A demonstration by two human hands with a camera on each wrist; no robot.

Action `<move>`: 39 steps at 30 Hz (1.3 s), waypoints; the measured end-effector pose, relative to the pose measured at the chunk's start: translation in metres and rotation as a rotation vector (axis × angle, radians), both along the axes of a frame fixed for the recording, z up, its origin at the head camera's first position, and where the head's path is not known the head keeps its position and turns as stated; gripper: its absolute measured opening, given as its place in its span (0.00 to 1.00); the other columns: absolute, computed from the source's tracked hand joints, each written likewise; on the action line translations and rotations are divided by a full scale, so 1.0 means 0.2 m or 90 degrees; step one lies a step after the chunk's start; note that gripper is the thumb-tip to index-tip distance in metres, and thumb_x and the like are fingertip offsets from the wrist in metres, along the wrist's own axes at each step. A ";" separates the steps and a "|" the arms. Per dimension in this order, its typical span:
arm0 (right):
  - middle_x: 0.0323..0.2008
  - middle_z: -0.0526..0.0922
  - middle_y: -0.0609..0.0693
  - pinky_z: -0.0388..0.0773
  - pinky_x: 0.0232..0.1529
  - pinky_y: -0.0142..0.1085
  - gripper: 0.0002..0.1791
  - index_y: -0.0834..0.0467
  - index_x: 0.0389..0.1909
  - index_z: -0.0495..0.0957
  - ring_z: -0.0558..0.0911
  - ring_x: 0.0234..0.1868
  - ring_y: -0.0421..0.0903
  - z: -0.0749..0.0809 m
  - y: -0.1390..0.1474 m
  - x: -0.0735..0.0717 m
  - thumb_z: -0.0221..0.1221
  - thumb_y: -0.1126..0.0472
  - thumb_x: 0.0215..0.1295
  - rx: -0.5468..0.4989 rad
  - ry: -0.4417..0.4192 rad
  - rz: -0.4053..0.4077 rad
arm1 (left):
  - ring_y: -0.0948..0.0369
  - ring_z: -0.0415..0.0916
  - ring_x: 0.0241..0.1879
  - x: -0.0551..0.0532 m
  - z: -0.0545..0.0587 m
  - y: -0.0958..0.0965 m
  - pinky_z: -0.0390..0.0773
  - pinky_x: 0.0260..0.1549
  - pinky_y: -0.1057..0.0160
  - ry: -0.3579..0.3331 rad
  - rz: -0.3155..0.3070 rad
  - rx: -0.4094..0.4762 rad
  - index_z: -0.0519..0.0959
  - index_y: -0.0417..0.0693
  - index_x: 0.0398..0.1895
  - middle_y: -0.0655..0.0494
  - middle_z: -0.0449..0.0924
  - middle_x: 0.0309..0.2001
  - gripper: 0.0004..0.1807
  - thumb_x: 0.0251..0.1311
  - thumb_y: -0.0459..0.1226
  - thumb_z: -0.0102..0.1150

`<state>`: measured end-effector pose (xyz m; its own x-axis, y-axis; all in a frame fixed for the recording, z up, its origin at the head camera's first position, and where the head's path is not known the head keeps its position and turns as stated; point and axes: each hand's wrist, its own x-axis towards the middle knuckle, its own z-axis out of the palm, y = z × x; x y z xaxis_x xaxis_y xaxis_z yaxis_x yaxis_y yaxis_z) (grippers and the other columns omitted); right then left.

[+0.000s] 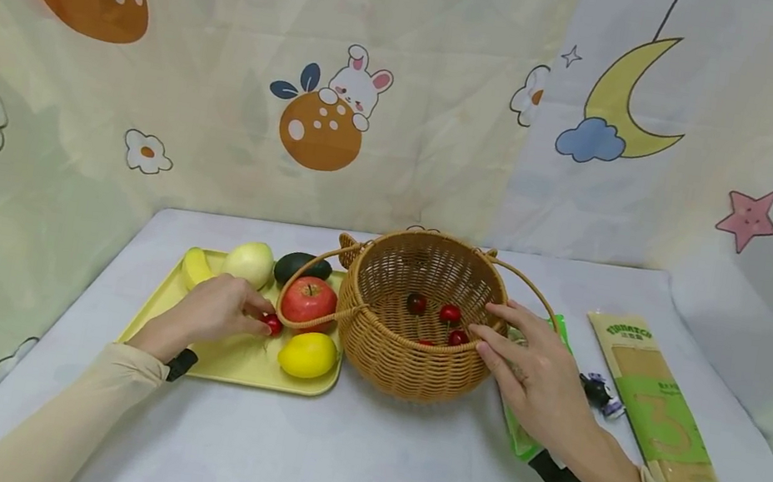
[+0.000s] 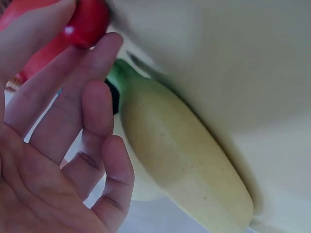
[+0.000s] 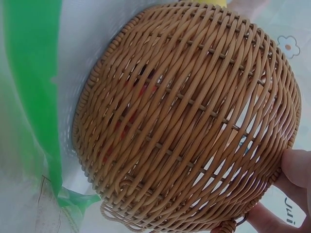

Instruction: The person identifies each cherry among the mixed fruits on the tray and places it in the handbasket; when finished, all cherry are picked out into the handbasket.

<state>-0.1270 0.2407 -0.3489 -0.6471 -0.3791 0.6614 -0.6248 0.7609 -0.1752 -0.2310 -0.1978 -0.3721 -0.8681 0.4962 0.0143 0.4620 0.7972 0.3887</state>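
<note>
My left hand point(image 1: 215, 313) pinches a red cherry point(image 1: 273, 325) between thumb and fingertips, low over the yellow tray point(image 1: 225, 367). In the left wrist view the cherry point(image 2: 91, 24) shows at the fingertips, with a banana point(image 2: 180, 150) beside the curled fingers. A red apple point(image 1: 308, 303) and a yellow lemon point(image 1: 308, 355) lie close to that hand. My right hand point(image 1: 550, 381) holds the right rim of a round wicker basket point(image 1: 411, 371), its fingers over the edge. Inside the basket lie several cherries point(image 1: 450, 313). The right wrist view shows the woven side point(image 3: 189, 116) and the thumb point(image 3: 297, 167) at the rim.
A pale green round fruit point(image 1: 250, 263) and a dark avocado point(image 1: 302, 268) lie at the tray's back. The basket handle point(image 1: 296, 286) leans over the apple. Right of the basket are a green-edged packet point(image 1: 518, 439), a small dark item point(image 1: 598, 392) and a long noodle package point(image 1: 666, 412).
</note>
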 end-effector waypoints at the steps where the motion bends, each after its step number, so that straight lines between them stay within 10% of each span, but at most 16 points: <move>1: 0.62 0.81 0.60 0.75 0.51 0.53 0.17 0.56 0.53 0.88 0.75 0.66 0.61 0.00 0.00 0.00 0.67 0.67 0.63 0.001 0.001 0.000 | 0.66 0.72 0.26 0.00 0.00 0.00 0.65 0.25 0.67 0.004 -0.001 -0.001 0.92 0.58 0.42 0.68 0.90 0.33 0.11 0.55 0.42 0.76; 19: 0.62 0.81 0.60 0.74 0.52 0.53 0.17 0.55 0.53 0.88 0.75 0.66 0.61 0.01 0.00 0.00 0.67 0.67 0.63 -0.006 0.003 0.002 | 0.67 0.73 0.28 0.00 0.02 -0.01 0.68 0.27 0.68 -0.011 -0.015 0.004 0.92 0.56 0.45 0.66 0.90 0.33 0.13 0.54 0.42 0.77; 29: 0.62 0.81 0.59 0.74 0.54 0.54 0.17 0.54 0.53 0.88 0.75 0.67 0.61 0.01 0.00 0.00 0.67 0.67 0.63 -0.010 -0.007 -0.006 | 0.67 0.72 0.27 0.04 0.14 -0.11 0.66 0.25 0.69 0.010 0.005 -0.005 0.91 0.52 0.45 0.61 0.92 0.37 0.16 0.53 0.44 0.77; 39: 0.62 0.81 0.59 0.75 0.51 0.52 0.18 0.54 0.54 0.87 0.75 0.66 0.60 0.00 0.00 0.00 0.67 0.67 0.64 -0.004 -0.004 -0.004 | 0.60 0.85 0.44 0.04 0.29 -0.18 0.75 0.35 0.64 -0.065 0.019 -0.002 0.90 0.54 0.50 0.59 0.92 0.39 0.18 0.56 0.46 0.75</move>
